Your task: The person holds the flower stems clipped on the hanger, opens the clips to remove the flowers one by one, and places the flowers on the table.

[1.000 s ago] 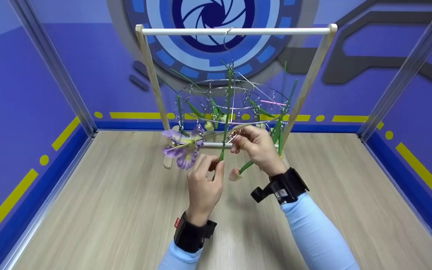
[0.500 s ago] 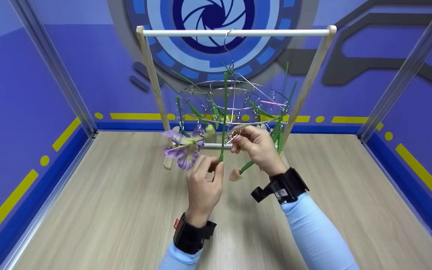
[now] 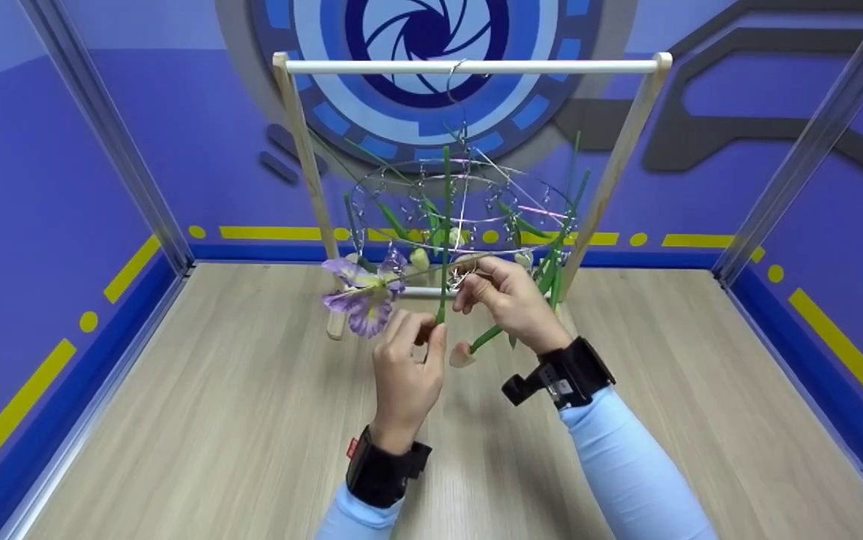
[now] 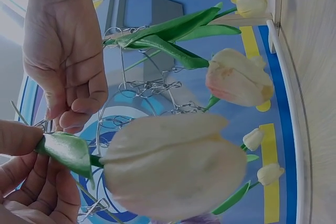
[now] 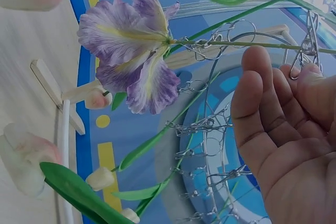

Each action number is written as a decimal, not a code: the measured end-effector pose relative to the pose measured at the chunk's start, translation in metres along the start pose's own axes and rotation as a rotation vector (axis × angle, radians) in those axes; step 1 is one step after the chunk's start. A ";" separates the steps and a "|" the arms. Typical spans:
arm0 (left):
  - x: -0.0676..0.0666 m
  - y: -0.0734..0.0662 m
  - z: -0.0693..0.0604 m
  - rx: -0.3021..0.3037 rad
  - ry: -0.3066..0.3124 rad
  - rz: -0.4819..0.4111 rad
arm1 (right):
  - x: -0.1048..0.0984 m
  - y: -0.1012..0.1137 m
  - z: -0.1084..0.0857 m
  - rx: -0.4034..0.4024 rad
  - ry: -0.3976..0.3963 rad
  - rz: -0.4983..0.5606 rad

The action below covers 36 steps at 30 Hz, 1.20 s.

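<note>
My left hand [image 3: 409, 367] pinches an artificial tulip near its leaf [image 4: 65, 153]. The big white-pink bloom [image 4: 173, 166] hangs below the fingers in the left wrist view, and the green stem [image 3: 446, 217] rises upright in the head view. My right hand [image 3: 510, 304] pinches a metal wire clip [image 5: 308, 43] between thumb and finger, close beside that stem. The clip belongs to a round wire drying hanger [image 3: 401, 163]. A purple iris [image 5: 134, 51] lies sideways to the left, its thin stem running toward the right hand. Whether the clip bites the tulip's stem, I cannot tell.
A wooden rack [image 3: 300, 150] with a white top bar [image 3: 371, 67] carries the hanger by its hook. Several more tulips hang upside down from clips, one bloom [image 3: 462, 354] low between the hands. Patterned panels [image 3: 101, 150] enclose the wooden table [image 3: 251, 420].
The held tulip's stem has shifted slightly left and stands straighter. My right hand has moved a little left with the clip, and the hanger and its flowers have swung slightly.
</note>
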<state>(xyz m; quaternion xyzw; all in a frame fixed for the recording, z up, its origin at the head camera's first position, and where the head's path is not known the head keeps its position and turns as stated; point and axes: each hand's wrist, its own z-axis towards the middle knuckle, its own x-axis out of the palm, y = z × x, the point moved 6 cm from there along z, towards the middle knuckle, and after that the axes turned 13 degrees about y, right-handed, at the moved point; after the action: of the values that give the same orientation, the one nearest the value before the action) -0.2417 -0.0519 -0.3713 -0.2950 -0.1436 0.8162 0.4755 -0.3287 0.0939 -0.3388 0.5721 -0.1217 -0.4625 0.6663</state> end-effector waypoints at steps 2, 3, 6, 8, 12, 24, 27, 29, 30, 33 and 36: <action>0.001 0.000 0.000 -0.001 0.006 -0.001 | 0.000 -0.001 0.000 0.007 0.006 0.005; 0.001 0.000 0.000 -0.002 0.008 -0.002 | 0.000 -0.001 0.000 0.011 0.006 0.008; 0.001 0.001 0.000 -0.008 0.011 -0.002 | -0.001 -0.002 0.000 0.013 0.005 0.045; 0.001 0.001 0.000 -0.012 0.013 -0.003 | -0.002 -0.004 0.000 0.009 0.000 0.075; 0.002 0.002 -0.001 -0.007 0.014 -0.011 | -0.002 -0.005 0.000 -0.013 -0.009 0.164; 0.004 0.001 -0.002 -0.013 0.049 0.006 | -0.008 -0.012 -0.006 0.011 -0.040 0.282; 0.004 0.001 -0.002 -0.015 0.053 0.010 | -0.008 -0.013 -0.007 0.019 -0.049 0.293; 0.005 0.001 -0.002 -0.013 0.055 0.015 | -0.008 -0.012 -0.008 0.016 -0.053 0.297; 0.005 0.000 -0.002 -0.012 0.057 0.020 | -0.007 -0.012 -0.009 0.013 -0.057 0.299; 0.006 0.000 -0.003 -0.007 0.065 0.029 | -0.008 -0.013 -0.012 0.007 -0.074 0.290; 0.007 0.000 -0.004 -0.004 0.073 0.039 | -0.009 -0.013 -0.016 -0.011 -0.100 0.292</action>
<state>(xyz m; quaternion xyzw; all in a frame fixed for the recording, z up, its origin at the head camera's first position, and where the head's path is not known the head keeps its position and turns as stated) -0.2418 -0.0466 -0.3770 -0.3283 -0.1221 0.8137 0.4639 -0.3291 0.1127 -0.3523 0.5210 -0.2342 -0.3893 0.7226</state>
